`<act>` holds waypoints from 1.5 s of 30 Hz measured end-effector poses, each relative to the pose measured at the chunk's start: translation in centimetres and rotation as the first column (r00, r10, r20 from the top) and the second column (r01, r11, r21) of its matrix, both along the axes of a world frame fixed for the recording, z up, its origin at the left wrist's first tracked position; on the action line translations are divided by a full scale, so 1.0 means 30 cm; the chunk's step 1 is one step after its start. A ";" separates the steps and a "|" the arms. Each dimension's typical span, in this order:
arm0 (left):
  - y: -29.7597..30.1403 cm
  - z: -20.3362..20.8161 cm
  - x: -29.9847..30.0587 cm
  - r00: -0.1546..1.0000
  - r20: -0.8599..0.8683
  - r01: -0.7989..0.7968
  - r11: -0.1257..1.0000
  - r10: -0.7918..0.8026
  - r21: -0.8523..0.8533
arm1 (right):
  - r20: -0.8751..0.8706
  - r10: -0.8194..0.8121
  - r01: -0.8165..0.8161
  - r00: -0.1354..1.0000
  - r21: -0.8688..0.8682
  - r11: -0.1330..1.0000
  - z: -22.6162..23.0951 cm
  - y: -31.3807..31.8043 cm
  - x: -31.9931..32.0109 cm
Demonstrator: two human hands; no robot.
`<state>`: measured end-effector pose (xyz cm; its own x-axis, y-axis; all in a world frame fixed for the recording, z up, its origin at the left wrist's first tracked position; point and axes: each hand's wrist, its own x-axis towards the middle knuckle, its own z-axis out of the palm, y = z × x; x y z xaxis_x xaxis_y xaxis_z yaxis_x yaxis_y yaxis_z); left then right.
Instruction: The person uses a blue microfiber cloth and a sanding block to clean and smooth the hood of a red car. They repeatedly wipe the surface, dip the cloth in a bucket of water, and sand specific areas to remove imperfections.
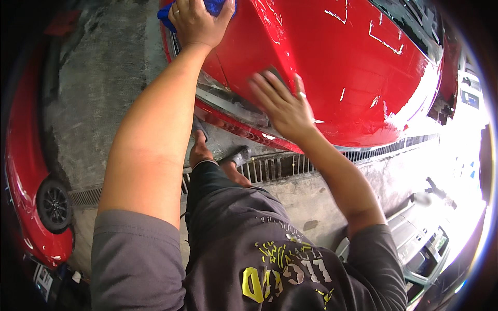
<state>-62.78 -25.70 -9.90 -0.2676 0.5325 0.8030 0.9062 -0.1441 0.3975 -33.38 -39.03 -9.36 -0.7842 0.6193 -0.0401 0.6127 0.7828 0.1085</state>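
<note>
A red car's bonnet (332, 78) fills the top middle, its glossy paint broken by bright reflections. My left hand (199, 20) reaches far forward to the top edge, its fingers closed over a blue cloth (167, 16) at the car's side. Partly out of frame, that cloth shows on both sides of the hand. On the bonnet just above the headlight (233, 101), my right hand (282, 106) lies with its fingers stretched out and slightly blurred. A dark patch shows at its fingertips; whether it is a thin pad or a reflection, I cannot tell.
A drain grating (270, 168) crosses the concrete floor by my feet. Another red car (31, 155) stands at the left, its wheel (54, 206) towards me. At the lower right is a pale vehicle (420, 238). The windscreen (415, 23) lies at the upper right.
</note>
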 end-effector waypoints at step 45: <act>0.041 -0.091 -0.136 0.983 0.180 0.052 0.998 -0.044 -0.037 | -0.185 -0.235 0.274 0.954 0.229 0.934 0.182 0.443 -0.564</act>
